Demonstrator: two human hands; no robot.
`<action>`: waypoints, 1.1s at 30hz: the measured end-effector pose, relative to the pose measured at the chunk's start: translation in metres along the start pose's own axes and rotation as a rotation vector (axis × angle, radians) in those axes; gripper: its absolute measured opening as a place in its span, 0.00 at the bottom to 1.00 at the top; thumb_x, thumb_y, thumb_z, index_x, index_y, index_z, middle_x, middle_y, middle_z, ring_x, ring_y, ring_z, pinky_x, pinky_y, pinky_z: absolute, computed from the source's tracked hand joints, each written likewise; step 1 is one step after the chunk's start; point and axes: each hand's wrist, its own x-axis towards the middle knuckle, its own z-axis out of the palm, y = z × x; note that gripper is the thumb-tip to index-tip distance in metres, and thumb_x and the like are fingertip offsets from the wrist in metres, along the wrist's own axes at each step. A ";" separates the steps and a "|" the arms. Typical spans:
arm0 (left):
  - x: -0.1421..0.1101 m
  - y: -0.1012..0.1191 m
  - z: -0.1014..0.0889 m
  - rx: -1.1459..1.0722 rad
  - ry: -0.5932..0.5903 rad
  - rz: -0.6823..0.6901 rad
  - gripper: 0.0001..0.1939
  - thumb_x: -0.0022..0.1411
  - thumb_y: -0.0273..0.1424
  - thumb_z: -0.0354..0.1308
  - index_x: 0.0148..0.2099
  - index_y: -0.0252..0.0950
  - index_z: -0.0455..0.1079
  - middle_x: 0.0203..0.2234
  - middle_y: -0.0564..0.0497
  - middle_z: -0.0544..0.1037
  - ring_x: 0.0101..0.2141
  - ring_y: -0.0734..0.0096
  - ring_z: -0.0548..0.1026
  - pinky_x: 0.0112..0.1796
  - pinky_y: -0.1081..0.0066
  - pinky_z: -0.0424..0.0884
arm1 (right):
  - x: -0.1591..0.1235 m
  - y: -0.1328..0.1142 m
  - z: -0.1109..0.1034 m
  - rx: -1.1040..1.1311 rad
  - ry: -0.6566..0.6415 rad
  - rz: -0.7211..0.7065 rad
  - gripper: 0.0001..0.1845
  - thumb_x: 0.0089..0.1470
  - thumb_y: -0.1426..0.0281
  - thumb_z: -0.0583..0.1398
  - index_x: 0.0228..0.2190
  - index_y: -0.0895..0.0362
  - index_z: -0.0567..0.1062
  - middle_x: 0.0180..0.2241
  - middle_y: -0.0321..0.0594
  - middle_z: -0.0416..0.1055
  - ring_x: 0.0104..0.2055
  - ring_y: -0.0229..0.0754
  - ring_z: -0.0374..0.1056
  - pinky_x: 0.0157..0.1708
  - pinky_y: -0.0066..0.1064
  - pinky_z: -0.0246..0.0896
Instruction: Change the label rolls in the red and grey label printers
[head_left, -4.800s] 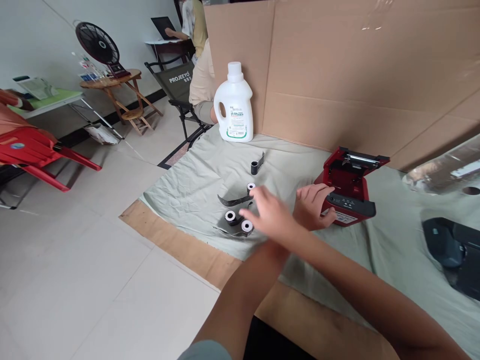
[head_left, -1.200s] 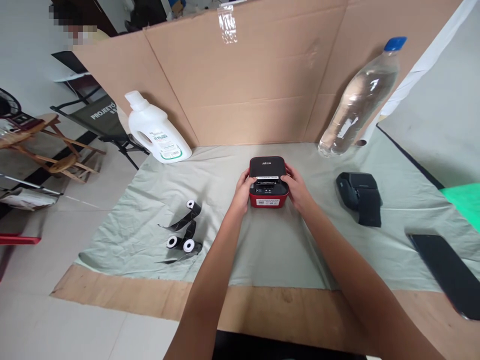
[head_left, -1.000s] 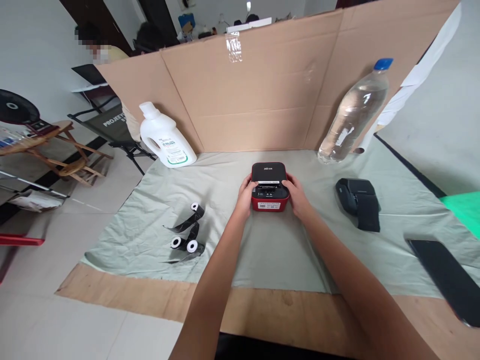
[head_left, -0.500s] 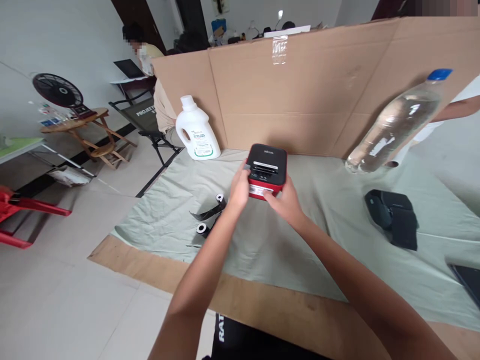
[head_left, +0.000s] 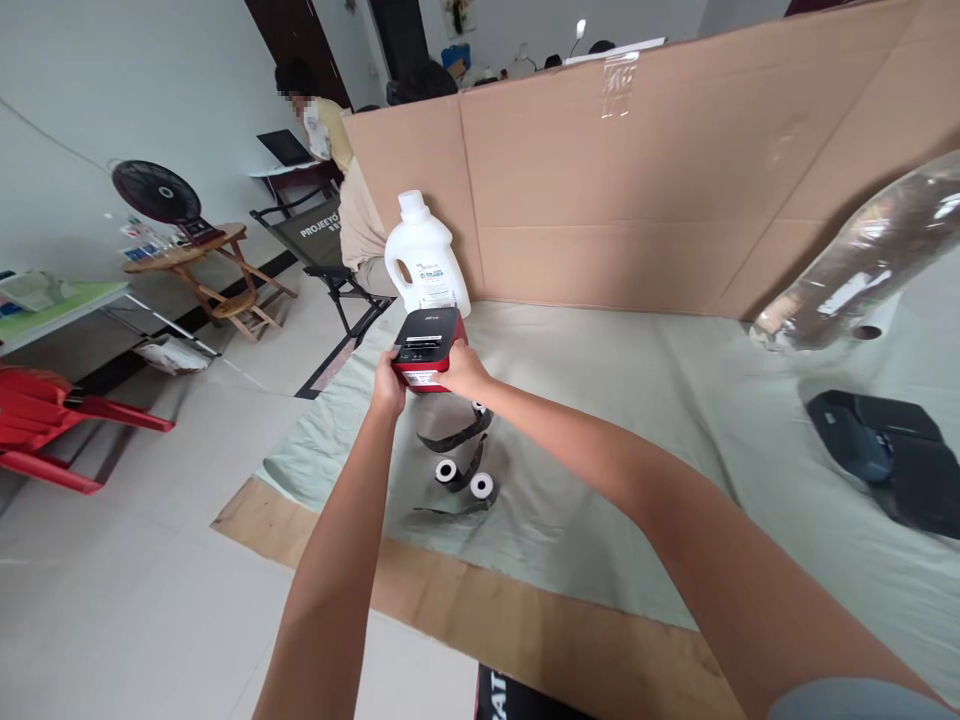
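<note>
Red-and-black device [head_left: 429, 335] sits left of centre in the frame, in both hands; left hand [head_left: 387, 385] clamped on its left side, right hand [head_left: 463, 372] clamped on the right side and near corner; the opposed grip probably keeps the boxy body from twisting — one hand alone would have less to oppose it. Lid is down; slot and label side face the wearer, likely just because the hands come in from the near side; can't tell whether the base touches the cloth [head_left: 600, 410].

White jug [head_left: 431, 265] stands right behind the device, its lower part hidden by it; cardboard panel [head_left: 637, 190] runs across the top, seemingly a backdrop screening off the room. Three rolls [head_left: 447, 472] with dark strips trailing lie loose at lower centre, just below the hands; the topmost is partly covered by the right wrist. Clear bottle [head_left: 855, 260] leans at right — the panel presumably props it; black device [head_left: 870, 450] lies on the cloth at the right edge, well apart from both hands; wooden board [head_left: 487, 590] shows under the cloth's near edge.
</note>
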 end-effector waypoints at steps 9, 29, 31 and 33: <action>-0.007 -0.001 -0.006 0.286 0.113 0.085 0.21 0.68 0.37 0.53 0.58 0.33 0.73 0.58 0.43 0.79 0.64 0.58 0.72 0.64 0.62 0.68 | -0.009 0.006 -0.029 0.065 -0.096 0.098 0.28 0.47 0.64 0.71 0.51 0.54 0.75 0.53 0.48 0.76 0.56 0.61 0.72 0.55 0.53 0.70; -0.279 -0.074 0.137 0.820 -0.833 0.833 0.18 0.68 0.29 0.55 0.56 0.46 0.78 0.49 0.48 0.85 0.52 0.58 0.82 0.59 0.54 0.72 | -0.417 0.156 -0.385 -0.363 1.068 0.587 0.29 0.46 0.50 0.68 0.49 0.44 0.73 0.55 0.56 0.74 0.61 0.72 0.69 0.59 0.70 0.62; -0.296 -0.114 0.188 0.807 -0.943 0.617 0.17 0.69 0.31 0.55 0.56 0.45 0.79 0.50 0.47 0.84 0.52 0.57 0.81 0.59 0.54 0.73 | -0.409 0.166 -0.391 -0.198 1.090 0.579 0.27 0.45 0.54 0.69 0.46 0.47 0.73 0.55 0.60 0.74 0.61 0.69 0.70 0.59 0.65 0.63; -0.308 -0.152 0.240 0.803 -1.031 0.378 0.21 0.68 0.35 0.57 0.61 0.43 0.75 0.57 0.44 0.80 0.58 0.54 0.78 0.62 0.53 0.70 | -0.400 0.178 -0.397 -0.048 1.096 0.543 0.21 0.47 0.55 0.68 0.42 0.47 0.74 0.53 0.57 0.76 0.59 0.65 0.71 0.60 0.62 0.63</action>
